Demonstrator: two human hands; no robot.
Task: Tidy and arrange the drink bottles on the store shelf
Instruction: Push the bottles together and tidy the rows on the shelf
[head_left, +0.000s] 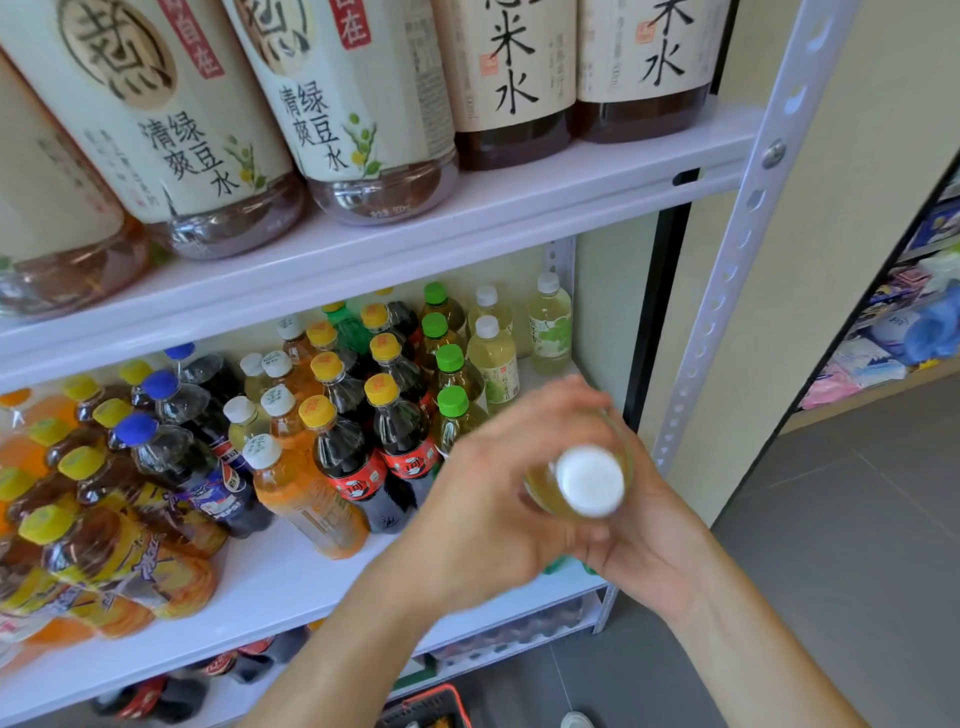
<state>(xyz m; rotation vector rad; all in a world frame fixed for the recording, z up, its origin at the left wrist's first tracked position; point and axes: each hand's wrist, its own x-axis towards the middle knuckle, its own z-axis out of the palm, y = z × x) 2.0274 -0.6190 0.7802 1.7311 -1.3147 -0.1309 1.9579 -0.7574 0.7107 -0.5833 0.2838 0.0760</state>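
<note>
A pale yellow-green drink bottle with a white cap (589, 480) is seen from above, just off the front right corner of the middle shelf (291, 577). My left hand (493, 499) wraps round its left side and my right hand (639, 540) cups it from the right and below. Both hands are blurred. On the middle shelf stand rows of bottles: green-capped tea (451, 400), white-capped pale drinks (493, 358), yellow-capped cola (400, 431), orange drinks (306, 493), blue-capped Pepsi (208, 467).
Large tea bottles (363, 104) line the upper shelf (467, 228). A white perforated upright (737, 249) stands right of my hands. More bottles lie on the bottom shelf (171, 691). A red basket (426, 706) sits on the grey floor. Another goods shelf (893, 332) is far right.
</note>
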